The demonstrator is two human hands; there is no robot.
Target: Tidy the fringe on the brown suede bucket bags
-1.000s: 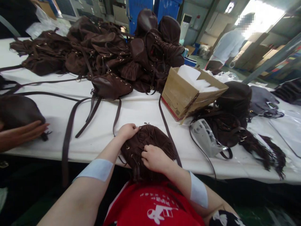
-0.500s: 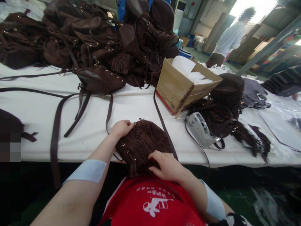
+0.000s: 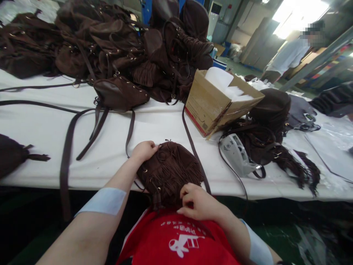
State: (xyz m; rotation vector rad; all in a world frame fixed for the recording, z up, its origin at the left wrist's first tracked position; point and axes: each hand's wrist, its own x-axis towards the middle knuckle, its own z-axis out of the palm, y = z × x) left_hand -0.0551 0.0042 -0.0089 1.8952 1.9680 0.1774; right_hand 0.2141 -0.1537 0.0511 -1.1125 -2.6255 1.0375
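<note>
White-covered table [image 3: 162,127] before us: at its near edge, just by our red apron [image 3: 154,239], lies the fringed bag [image 3: 172,171]. Our left hand [image 3: 145,151] pinches its upper left edge; our right hand [image 3: 195,202] curls loosely at its lower right, thumb and forefinger apart, apparently holding nothing. Some fringe strands lie crossed, so we judge this bag partway done. Beyond, whether the heap of similar bags [image 3: 104,40] is finished we cannot tell.

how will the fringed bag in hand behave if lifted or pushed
The fringed bag would probably sag when lifted, as it looks creased and soft. Its loose fringe would likely swing. Pushed nearer, it might slump off the table, whose edge it overhangs.
</note>
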